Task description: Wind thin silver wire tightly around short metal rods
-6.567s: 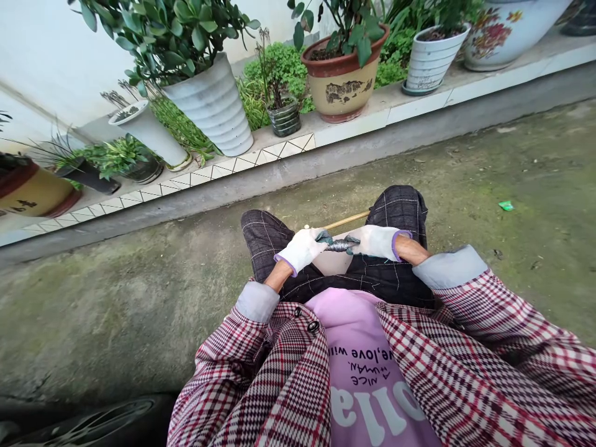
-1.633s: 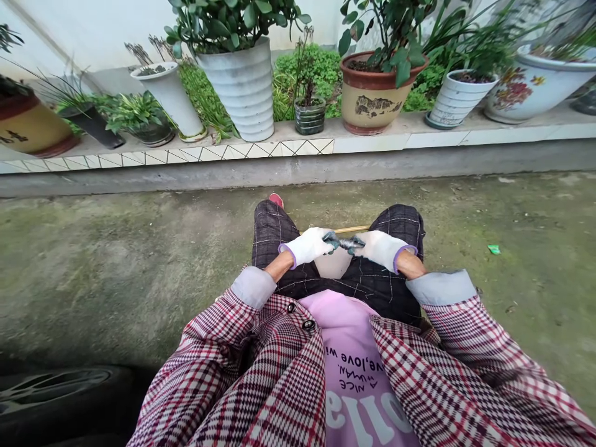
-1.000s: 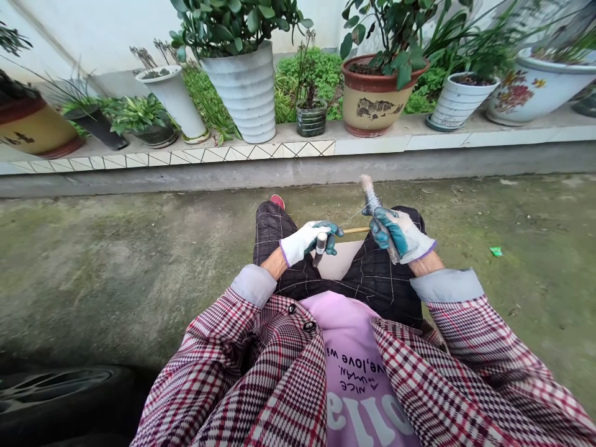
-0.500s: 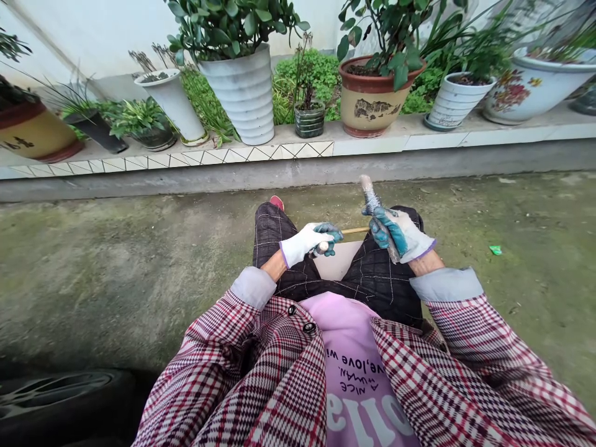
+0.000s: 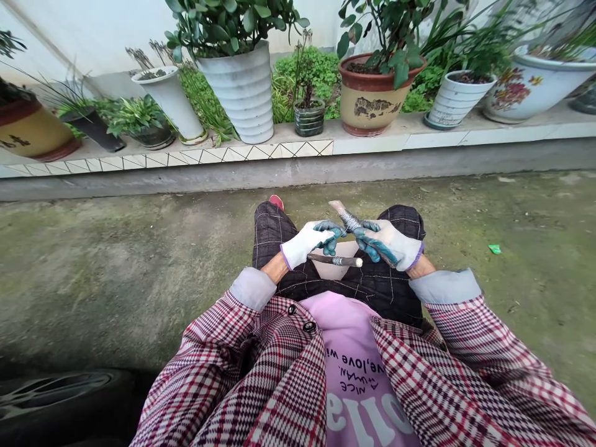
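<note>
My left hand (image 5: 321,239), in a white glove with teal palm and fingers, is closed near my lap. A dark stick (image 5: 323,258) runs along its underside and points right, with wire coiled near its pale end. My right hand (image 5: 386,242), gloved alike, is wrapped round a thicker rod (image 5: 349,220). Silvery wire is wound round the rod, and its pale blunt tip points up and left. The left fingertips are close to this winding, where a thin strand of wire seems to pass between the hands. The right fingers hide the rod's lower end.
A pale board or seat (image 5: 328,270) shows between my knees. Ahead runs a low tiled ledge (image 5: 372,144) with several potted plants, among them a white ribbed pot (image 5: 239,93). A tyre (image 5: 60,403) lies lower left. A green wrapper (image 5: 494,249) is on the concrete.
My right hand has come left and tilted the wire-wound rod leftward. The hands are now close together. The dark stick, which had its end towards me, has swung to point right.
</note>
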The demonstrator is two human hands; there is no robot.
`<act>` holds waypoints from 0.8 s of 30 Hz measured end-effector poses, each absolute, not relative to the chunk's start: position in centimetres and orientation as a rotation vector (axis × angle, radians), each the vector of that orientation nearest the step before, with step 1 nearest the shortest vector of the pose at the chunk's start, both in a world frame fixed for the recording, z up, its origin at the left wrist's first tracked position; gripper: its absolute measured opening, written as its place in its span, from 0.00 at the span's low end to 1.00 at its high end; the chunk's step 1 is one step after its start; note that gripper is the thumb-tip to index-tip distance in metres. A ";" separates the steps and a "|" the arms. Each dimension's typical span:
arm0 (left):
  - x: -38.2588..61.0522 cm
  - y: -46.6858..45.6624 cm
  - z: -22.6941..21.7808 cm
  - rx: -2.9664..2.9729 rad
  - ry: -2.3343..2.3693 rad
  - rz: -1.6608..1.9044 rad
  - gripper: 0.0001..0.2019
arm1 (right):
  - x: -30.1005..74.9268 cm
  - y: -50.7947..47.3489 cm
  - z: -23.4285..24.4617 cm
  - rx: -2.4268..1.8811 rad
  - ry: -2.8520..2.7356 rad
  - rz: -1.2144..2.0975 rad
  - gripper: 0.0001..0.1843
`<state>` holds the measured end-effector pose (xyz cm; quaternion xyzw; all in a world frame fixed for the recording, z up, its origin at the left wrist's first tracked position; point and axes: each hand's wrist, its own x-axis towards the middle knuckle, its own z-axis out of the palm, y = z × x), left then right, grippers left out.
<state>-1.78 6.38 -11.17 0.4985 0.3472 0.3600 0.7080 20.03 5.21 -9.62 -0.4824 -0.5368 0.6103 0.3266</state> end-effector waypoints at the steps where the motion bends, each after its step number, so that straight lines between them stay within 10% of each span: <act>1: -1.8 6.4 -11.1 1.112 0.769 0.810 0.14 | 20.0 5.2 -9.5 -1.272 -1.407 1.598 0.20; 24: -2.4 7.5 -12.3 1.588 0.933 0.700 0.05 | 21.3 5.1 -9.3 -1.207 -1.741 1.964 0.16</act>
